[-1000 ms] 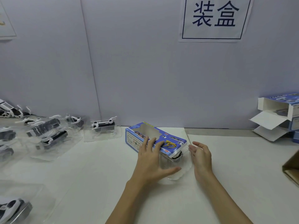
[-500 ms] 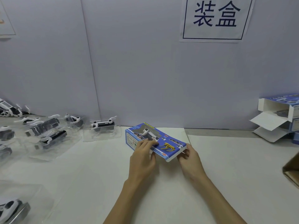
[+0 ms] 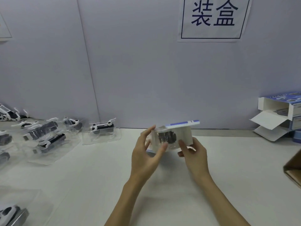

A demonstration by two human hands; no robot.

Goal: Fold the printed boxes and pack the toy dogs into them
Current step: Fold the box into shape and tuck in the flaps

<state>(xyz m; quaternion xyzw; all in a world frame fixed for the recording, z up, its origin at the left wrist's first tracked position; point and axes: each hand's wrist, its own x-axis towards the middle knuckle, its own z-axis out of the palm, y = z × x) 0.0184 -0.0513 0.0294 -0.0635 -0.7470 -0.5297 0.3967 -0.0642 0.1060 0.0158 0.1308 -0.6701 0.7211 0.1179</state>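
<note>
Blue-and-white cardboard fills the middle of our view: the printed box is lifted off the white table and turned so that its open end faces us, with a flap sticking up and out at the top. Inside the opening we see the dark toy dog in its clear plastic tray, blurred by motion. Our left hand holds the box at its left side, thumb pressed near the opening and fingers curled up along the edge. Our right hand grips the right lower corner, thumb on the white side panel, fingers tucked beneath.

On the table to the left lie more toy dogs in clear trays, several overlapping. At the far right, open boxes are stacked with their white flaps hanging out, and a brown carton corner juts in. A paper sign with two dark characters hangs on the grey wall.
</note>
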